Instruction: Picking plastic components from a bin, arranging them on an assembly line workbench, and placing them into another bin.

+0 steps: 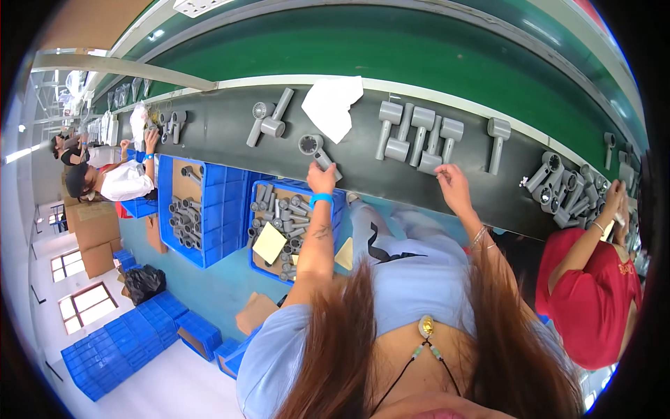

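Observation:
My left hand (322, 179) is closed around the handle of a grey handheld fan (310, 145), whose round head points away from me over the dark work surface. My right hand (455, 188) hovers at the near edge, its fingers slightly bent and apart, holding nothing that I can see. Right beside its fingertips lies the round head of another grey fan (429, 163); whether they touch I cannot tell. That fan belongs to a row of several, heads alternating near and far. A white sheet (333, 105) lies beyond my left hand, with two crossed fans (272, 127) to its left.
Below the bench's near edge, a blue crate (338, 222) holds several fans and yellow pads; another blue crate (206, 209) stands left. A single fan (497, 143) lies right of the row. At far right, a co-worker in red (593, 300) reaches over a fan pile (569, 188).

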Available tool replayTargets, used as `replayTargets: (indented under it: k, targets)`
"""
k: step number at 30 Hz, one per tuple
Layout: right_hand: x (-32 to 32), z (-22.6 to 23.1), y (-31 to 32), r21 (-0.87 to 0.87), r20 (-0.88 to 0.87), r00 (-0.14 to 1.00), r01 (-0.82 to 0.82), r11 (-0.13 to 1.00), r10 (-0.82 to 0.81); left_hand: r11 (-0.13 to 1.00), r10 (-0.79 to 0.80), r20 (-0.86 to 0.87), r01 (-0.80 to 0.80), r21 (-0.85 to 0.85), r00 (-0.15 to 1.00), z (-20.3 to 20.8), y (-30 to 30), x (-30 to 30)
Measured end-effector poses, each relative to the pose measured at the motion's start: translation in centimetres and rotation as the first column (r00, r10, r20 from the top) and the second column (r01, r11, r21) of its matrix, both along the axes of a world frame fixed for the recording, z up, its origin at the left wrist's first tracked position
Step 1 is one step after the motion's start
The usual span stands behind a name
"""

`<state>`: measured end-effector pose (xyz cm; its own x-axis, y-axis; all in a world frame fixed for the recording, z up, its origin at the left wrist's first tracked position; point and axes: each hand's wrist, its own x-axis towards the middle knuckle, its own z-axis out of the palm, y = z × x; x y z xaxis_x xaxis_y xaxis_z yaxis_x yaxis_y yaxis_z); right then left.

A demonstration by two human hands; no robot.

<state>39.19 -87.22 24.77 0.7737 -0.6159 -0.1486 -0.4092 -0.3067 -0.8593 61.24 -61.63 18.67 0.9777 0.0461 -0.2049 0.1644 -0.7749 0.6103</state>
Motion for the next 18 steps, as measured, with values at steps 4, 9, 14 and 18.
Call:
replayTargets:
  k: [4,9,14,18]
  targets:
    - [-0.2,-0.1,-0.5,0.042,-0.007,0.997,0.072,0.997,-0.072,0.93,-0.333,0.067,0.339,-0.139,0.94,1.9,1.9,1.8]
    - [-1.7,-0.7,-0.9,0.076,-0.005,0.993,0.122,0.99,-0.122,0.42,-0.899,-0.068,0.897,0.134,0.432,8.9,-0.2,8.2]
    - [-3.3,-1.0,-1.3,0.1,-0.017,0.989,0.148,0.984,-0.147,0.078,-0.874,-0.47,0.991,0.111,0.121,11.8,-9.2,13.6]
    - [-3.8,-0.3,-0.9,0.122,-0.064,0.986,0.161,0.979,-0.154,-0.11,-0.839,-0.536,0.994,0.002,-0.092,9.5,-15.9,14.8]
